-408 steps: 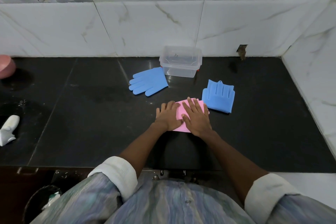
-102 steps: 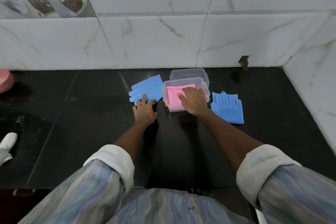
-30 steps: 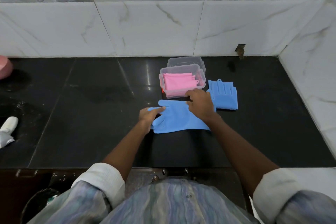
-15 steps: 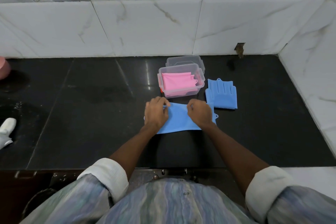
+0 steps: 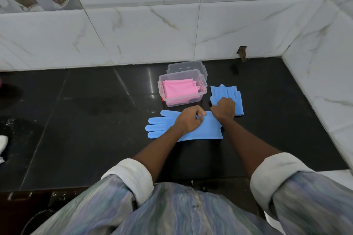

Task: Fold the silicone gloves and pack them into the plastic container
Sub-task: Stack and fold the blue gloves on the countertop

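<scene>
Reaching over now, right hand [image 5: 223,108] has left the flat blue glove [image 5: 202,128] and its fingers curl onto the ridged blue glove [image 5: 232,92] beside the clear container [image 5: 203,89]. Flat glove's unfolded again vs half a sec ago, smooth, lying lengthwise left-right on the bench [image 5: 86,129], tips pointing left. Left hand [image 5: 188,121] loosely closed on its middle. Pink glove [image 5: 179,90] folded inside.

Stuff you can't really make out here

The left hand [image 5: 188,121] covers the middle of the flat blue glove [image 5: 166,125], and the right hand [image 5: 223,109] hides the near part of the second blue glove [image 5: 230,91], so whether it's gripping or just pressing is anyone's guess. The lid [image 5: 186,66] sits mostly behind the plastic container [image 5: 203,93]. A white object [image 5: 2,146] is cut off at the left edge, too little showing to name.
</scene>
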